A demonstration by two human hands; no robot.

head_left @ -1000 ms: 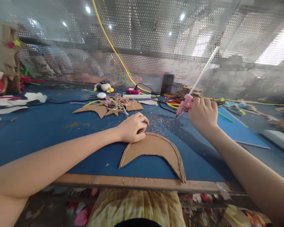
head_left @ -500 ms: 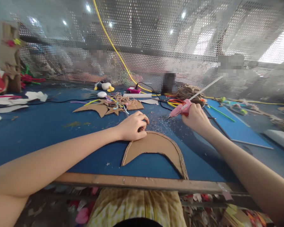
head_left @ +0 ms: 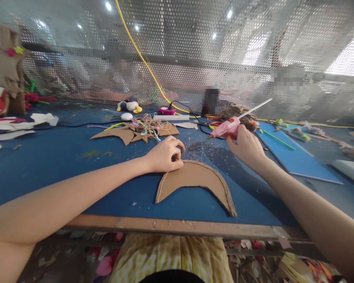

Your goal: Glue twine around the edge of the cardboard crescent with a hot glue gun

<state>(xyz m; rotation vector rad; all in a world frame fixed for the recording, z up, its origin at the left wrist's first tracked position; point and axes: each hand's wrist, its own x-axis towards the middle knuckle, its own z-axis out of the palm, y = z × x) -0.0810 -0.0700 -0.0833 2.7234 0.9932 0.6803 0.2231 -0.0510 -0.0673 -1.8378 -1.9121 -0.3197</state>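
Observation:
A brown cardboard crescent [head_left: 194, 175] lies on the blue tabletop with its points toward me. Cord-like trim runs along its outer curve. My left hand [head_left: 166, 154] is closed at the crescent's upper left edge, thumb on top and fingers curled behind, their tips partly hidden. In my right hand [head_left: 245, 144] is a pink hot glue gun [head_left: 225, 127], gripped by its handle. A long pale glue stick [head_left: 255, 107] juts from its back, and its nozzle points left, above the table and apart from the crescent.
Beyond my left hand lie cardboard star and crescent pieces [head_left: 113, 135] with tangled twine [head_left: 153, 125]. A blue board [head_left: 301, 157] rests at the right. Behind stand a twine bundle [head_left: 238, 112], a magenta box [head_left: 166, 111] and a perforated metal screen [head_left: 177, 51]. A wooden edge [head_left: 171, 226] borders the table.
The crescent has shifted slightly right and away from me, with my left hand still at its edge. The glue gun has tipped a little, its glue stick now lower at the back.

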